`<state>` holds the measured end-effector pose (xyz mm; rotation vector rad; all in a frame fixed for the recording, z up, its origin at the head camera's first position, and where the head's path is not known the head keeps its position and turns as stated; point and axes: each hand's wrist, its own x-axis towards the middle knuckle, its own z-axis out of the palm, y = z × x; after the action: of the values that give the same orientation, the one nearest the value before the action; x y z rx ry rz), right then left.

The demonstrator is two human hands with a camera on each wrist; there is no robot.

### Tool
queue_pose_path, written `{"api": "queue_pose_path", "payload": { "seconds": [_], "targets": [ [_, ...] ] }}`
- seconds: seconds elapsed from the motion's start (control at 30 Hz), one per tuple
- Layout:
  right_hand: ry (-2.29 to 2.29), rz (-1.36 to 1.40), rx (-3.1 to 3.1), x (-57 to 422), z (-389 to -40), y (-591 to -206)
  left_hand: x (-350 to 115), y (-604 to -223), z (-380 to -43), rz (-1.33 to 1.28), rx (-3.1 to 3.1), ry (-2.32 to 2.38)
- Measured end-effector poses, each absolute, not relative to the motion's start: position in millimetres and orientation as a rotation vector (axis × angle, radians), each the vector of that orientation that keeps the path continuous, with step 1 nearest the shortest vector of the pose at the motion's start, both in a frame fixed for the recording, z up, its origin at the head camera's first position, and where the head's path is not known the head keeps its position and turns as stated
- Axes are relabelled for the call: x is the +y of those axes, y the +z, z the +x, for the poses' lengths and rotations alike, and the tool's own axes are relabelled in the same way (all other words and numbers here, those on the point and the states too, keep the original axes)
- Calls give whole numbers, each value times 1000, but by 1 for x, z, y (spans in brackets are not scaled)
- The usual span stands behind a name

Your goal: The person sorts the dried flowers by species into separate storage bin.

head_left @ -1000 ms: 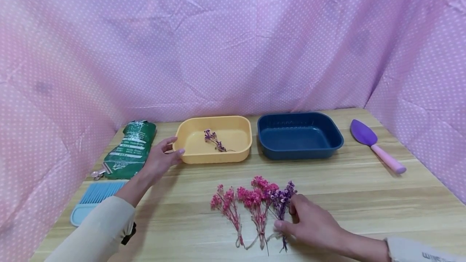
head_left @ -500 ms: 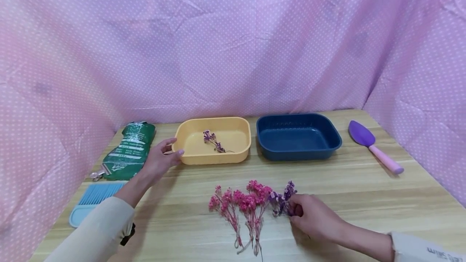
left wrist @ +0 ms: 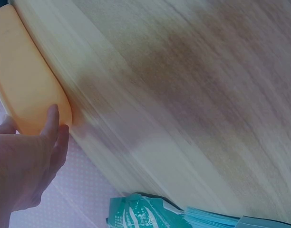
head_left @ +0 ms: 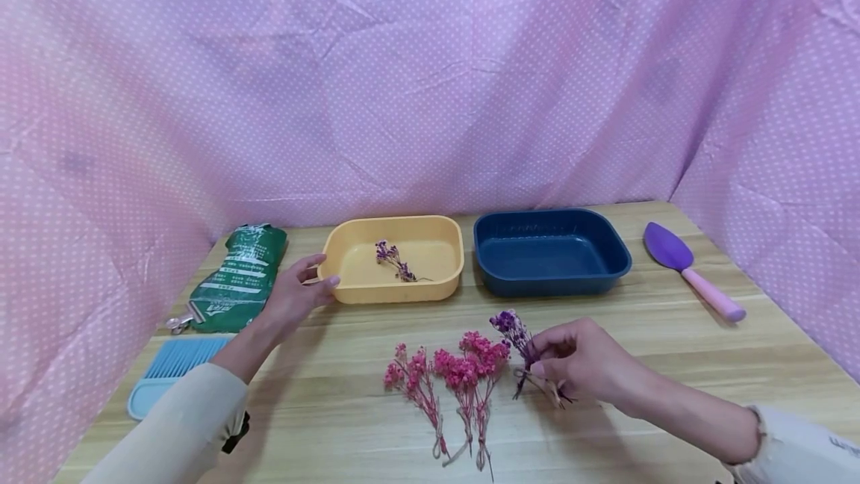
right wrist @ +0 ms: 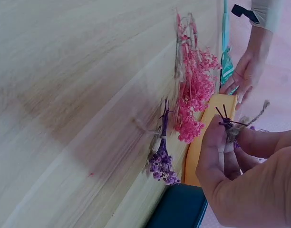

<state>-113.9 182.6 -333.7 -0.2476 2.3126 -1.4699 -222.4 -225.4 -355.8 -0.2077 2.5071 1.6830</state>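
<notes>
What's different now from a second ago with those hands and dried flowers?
The right hand has moved toward the blue tub, now holding one purple bunch raised off the table; another purple bunch lies on it. The left hand stays at the yellow tub, and the pink bunches look as before.

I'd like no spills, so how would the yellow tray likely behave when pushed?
The yellow tray should resist tipping, being broad and low on the table. It looks fairly stiff, its walls even and unbent where the left hand touches it. The purple sprig inside seems loose, so a quick push might make it slide.
</notes>
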Motion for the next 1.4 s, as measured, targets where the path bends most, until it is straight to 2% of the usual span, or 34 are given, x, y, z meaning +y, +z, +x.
{"api": "queue_pose_path", "payload": {
  "seconds": [0.17,0.33,0.67,0.9,1.4],
  "targets": [
    [-1481,-151,2307,177,-118,-328,-226,-356,-222,-206,2507,1689],
    [-1510,-165,2315,169,-130,-320,-226,-358,-223,-199,2508,1700],
    [-1656,-237,2240,135,-173,-304,-225,-359,-222,-195,2509,1710],
    [-1689,-222,2238,105,-201,-299,-225,-359,-223,-201,2528,1696],
    [-1790,-140,2145,74,-260,-283,-226,-358,-224,-190,2507,1691]
  ]
}}
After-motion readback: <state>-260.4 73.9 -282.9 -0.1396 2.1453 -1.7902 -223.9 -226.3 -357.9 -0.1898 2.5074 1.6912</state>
